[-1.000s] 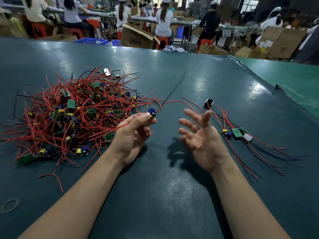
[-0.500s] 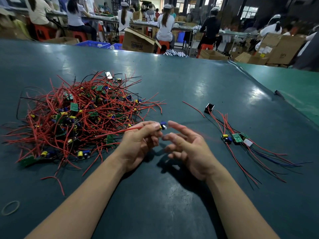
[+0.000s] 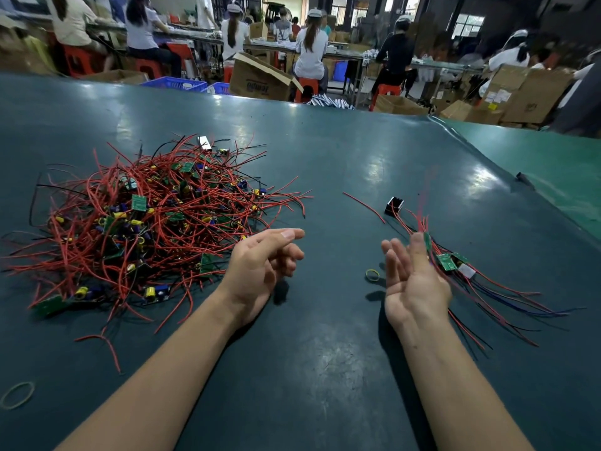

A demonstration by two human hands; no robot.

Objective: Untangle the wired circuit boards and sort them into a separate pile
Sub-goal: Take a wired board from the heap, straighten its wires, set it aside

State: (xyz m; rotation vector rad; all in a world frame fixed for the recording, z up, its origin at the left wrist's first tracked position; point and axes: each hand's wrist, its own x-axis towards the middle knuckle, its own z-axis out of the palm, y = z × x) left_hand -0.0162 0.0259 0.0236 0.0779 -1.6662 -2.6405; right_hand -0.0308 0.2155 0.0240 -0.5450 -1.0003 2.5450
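The tangled heap of red-wired green circuit boards lies toward the table's left edge, just beside your empty, loosely open left hand; your right hand, fingers straight, releases a board onto the small sorted pile.

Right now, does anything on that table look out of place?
A few strays: a single loose red wire lies alone between the two piles, and two rubber bands, one beside the right hand, another at the near-left table edge.

Two hands, two board piles, two rubber bands
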